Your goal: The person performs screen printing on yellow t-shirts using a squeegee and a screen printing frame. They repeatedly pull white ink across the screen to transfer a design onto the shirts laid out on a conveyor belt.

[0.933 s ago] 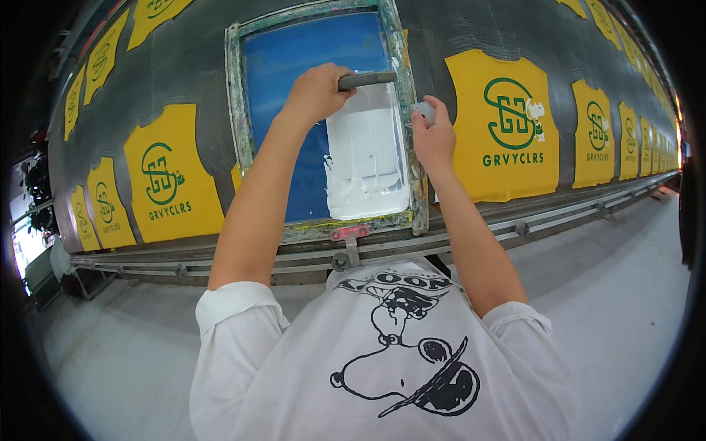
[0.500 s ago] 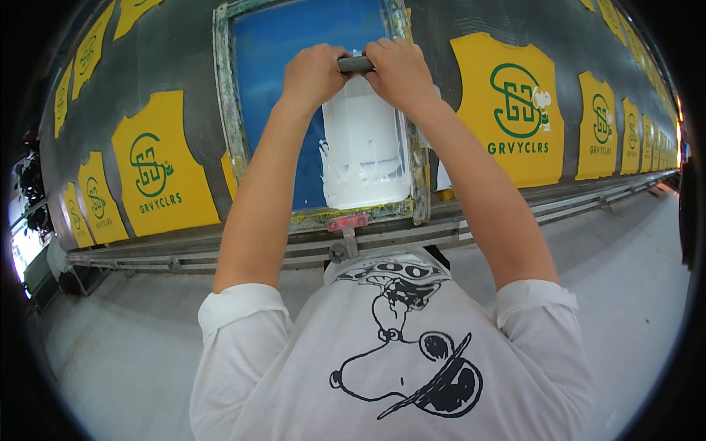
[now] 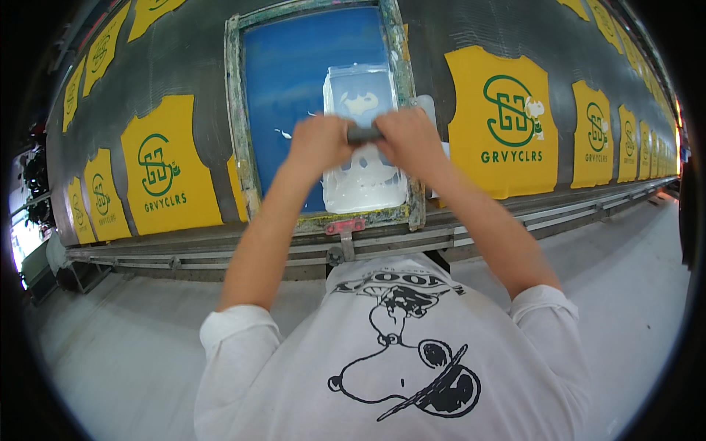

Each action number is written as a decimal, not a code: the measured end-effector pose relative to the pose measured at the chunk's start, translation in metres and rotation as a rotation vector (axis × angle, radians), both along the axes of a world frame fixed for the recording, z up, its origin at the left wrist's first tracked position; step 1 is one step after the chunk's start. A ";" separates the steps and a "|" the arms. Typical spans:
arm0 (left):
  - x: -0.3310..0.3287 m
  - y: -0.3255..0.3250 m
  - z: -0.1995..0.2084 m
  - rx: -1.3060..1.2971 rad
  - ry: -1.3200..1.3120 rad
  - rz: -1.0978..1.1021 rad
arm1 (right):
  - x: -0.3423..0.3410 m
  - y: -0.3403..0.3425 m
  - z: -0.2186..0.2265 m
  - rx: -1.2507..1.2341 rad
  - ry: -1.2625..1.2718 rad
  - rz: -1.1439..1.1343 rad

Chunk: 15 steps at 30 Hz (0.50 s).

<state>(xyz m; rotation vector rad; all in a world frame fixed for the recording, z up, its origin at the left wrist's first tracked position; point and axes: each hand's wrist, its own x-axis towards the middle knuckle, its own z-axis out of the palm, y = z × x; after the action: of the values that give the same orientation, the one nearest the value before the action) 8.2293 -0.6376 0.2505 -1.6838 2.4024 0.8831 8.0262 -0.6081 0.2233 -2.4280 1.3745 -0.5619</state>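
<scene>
Both my hands grip a dark-handled squeegee (image 3: 362,134) over a screen-printing frame. My left hand (image 3: 321,144) is wrapped round the left end of its handle, and my right hand (image 3: 409,137) round the right end. The screen frame (image 3: 237,103) has an ink-stained rim and blue mesh (image 3: 294,66). White ink (image 3: 364,195) lies thick across the mesh's near right part. Beyond my hands, a thinner coated patch shows a pale printed shape. The squeegee's blade is hidden by my hands and blur.
Yellow fabric panels with green printing lie along the dark table, one to the right (image 3: 500,121) and one to the left (image 3: 168,162). A pink clamp (image 3: 346,226) sits at the frame's near edge, by a metal rail (image 3: 198,263). Pale floor (image 3: 140,316) lies below.
My hands have drawn the squeegee toward me, from the far part of the mesh to its middle. Behind it, the white ink is now thinner and the blue mesh shows through.
</scene>
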 end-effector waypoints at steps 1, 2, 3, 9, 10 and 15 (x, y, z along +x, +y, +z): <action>-0.001 -0.026 0.000 -0.056 -0.008 0.009 | -0.001 -0.031 -0.002 -0.050 0.009 -0.022; -0.003 -0.051 0.005 -0.103 -0.019 0.030 | -0.001 -0.058 -0.005 -0.094 0.018 -0.044; -0.006 -0.071 0.005 -0.146 -0.028 0.051 | -0.002 -0.081 -0.005 -0.136 0.001 -0.065; -0.010 -0.041 -0.034 -0.331 0.113 0.124 | 0.008 -0.052 -0.031 -0.168 -0.072 -0.153; -0.006 -0.015 -0.044 -0.345 0.109 0.122 | 0.009 -0.028 -0.035 -0.167 -0.062 -0.143; -0.001 0.108 -0.049 -0.375 0.256 0.123 | 0.007 0.091 -0.017 -0.044 -0.072 -0.119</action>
<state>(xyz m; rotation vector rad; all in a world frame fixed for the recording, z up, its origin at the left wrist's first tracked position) 8.2282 -0.5293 0.2018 -1.9699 2.8056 0.7360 8.0334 -0.5173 0.2067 -2.3472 1.4985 -0.7083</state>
